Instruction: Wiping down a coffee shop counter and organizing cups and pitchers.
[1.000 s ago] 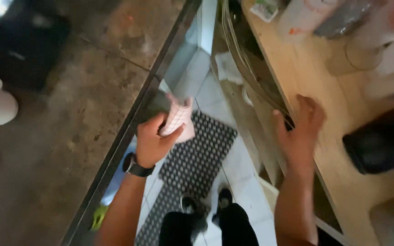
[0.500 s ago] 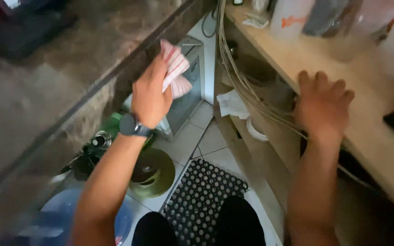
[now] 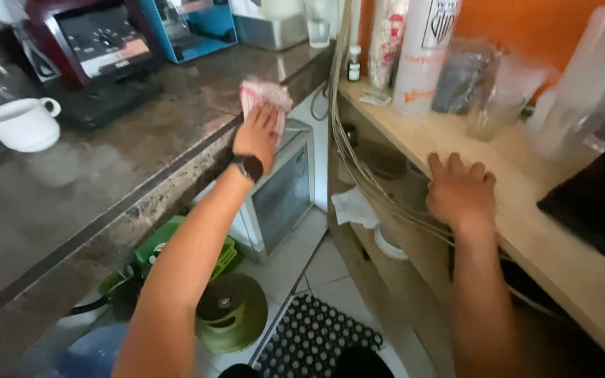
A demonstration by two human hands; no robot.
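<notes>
My left hand [image 3: 257, 135], with a dark watch on the wrist, presses a pink and white cloth [image 3: 266, 94] against the front edge of the dark stone counter [image 3: 92, 182]. The cloth sticks out above my fingers. My right hand [image 3: 460, 190] lies flat, fingers spread, on the edge of the light wooden shelf [image 3: 561, 252] to the right. It holds nothing.
A white cup [image 3: 24, 123], a red machine [image 3: 96, 43] and a blue appliance [image 3: 197, 24] stand on the counter. Under it are a small glass-door cabinet [image 3: 281, 189], a green gas cylinder [image 3: 229, 311] and a green crate [image 3: 169, 248]. Plastic containers [image 3: 498, 98] and cables [image 3: 348, 140] crowd the shelf. A dotted mat [image 3: 316, 339] lies on the floor.
The view has tilted up from the floor to the counter. My left hand has lifted the cloth up to the counter edge. My right hand stays on the shelf.
</notes>
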